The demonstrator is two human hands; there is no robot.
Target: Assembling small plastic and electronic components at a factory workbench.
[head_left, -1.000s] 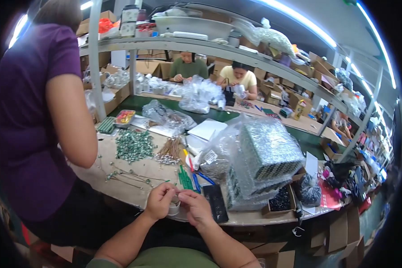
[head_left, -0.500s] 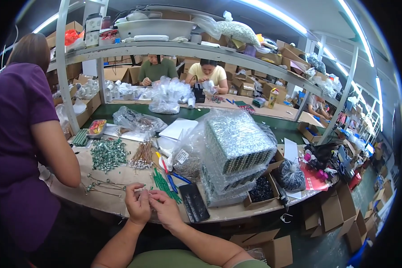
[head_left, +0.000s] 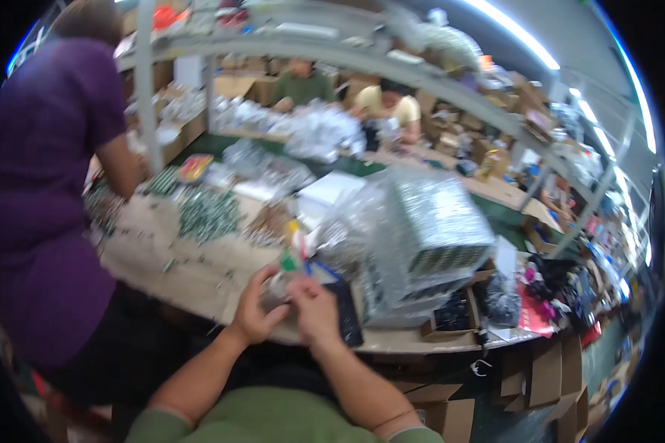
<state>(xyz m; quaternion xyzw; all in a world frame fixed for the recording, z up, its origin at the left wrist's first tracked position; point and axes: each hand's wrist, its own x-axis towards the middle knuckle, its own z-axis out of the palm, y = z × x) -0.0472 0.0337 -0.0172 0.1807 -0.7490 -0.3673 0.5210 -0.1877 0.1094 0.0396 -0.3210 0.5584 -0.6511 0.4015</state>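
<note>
My left hand (head_left: pixel 255 308) is curled, its thumb apart from the fingers, around something small and pale that blur hides. Close against it, my right hand (head_left: pixel 315 310) has its fingers pinched together at the same spot; what they grip cannot be made out. Just beyond my fingertips show green strips (head_left: pixel 288 260), partly covered by the hands. A dark shallow tray (head_left: pixel 346 314) lies beside my right hand. Farther left on the bench is a heap of small green circuit boards (head_left: pixel 208 214), with a bundle of brown-tipped leads (head_left: pixel 268 224) to its right.
Plastic-wrapped stacked blocks (head_left: pixel 443 229) stand right of my hands, before a box of black parts (head_left: pixel 453 314). A co-worker in purple (head_left: pixel 52 184) stands close at left, an arm over the bench. A loaded shelf (head_left: pixel 347 55) spans above; two people sit across.
The view has shifted, and my hands have moved slightly right and up over the green strips. Leads spread left of my hands no longer show there. The person in purple has turned toward the bench.
</note>
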